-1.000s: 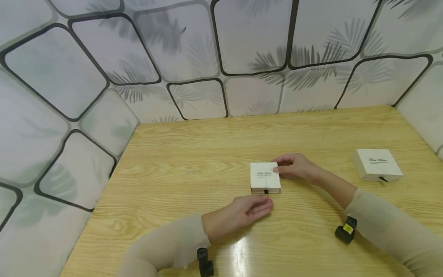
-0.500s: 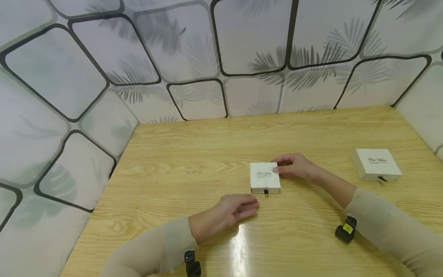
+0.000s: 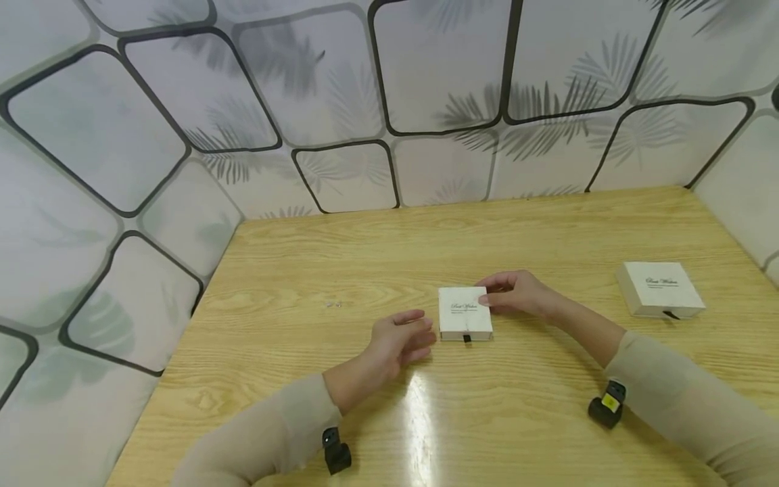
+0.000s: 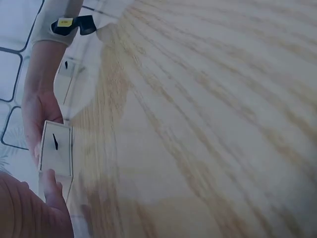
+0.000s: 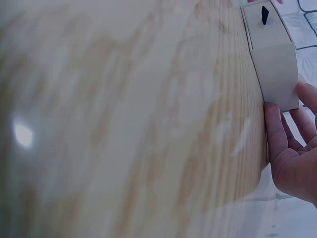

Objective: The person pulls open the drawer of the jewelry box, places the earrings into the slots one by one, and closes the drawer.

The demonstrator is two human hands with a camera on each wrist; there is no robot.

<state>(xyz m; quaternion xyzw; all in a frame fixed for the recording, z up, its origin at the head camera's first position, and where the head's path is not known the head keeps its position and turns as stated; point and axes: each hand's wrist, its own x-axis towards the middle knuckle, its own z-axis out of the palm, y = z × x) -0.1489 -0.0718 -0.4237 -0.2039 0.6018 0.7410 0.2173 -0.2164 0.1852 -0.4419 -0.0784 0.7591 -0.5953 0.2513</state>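
Note:
A white drawer-style gift box (image 3: 464,313) printed "Best Wishes" sits on the table, its black pull tab facing the near side. My right hand (image 3: 519,293) holds the box by its far right corner, thumb at the top edge and the other fingers behind. In the right wrist view, fingers (image 5: 276,126) of that hand lie low at the box's back corner. My left hand (image 3: 398,343) is just off the box's left side, fingers extended and apart. From the left wrist, the box (image 4: 57,148) shows its tab end, with a left finger (image 4: 53,188) overlapping it.
Another white "Best Wishes" box (image 3: 662,289), also with a black tab, stands at the right of the wooden table (image 3: 292,257). Two tiny shiny pieces (image 3: 334,304) lie left of the middle. A patterned wall covering (image 3: 447,162) rises behind the table.
My left hand has moved from the tab at the box's front, first leftward, then up toward its left side, with the fingers spreading. The right hand and the box have stayed in place.

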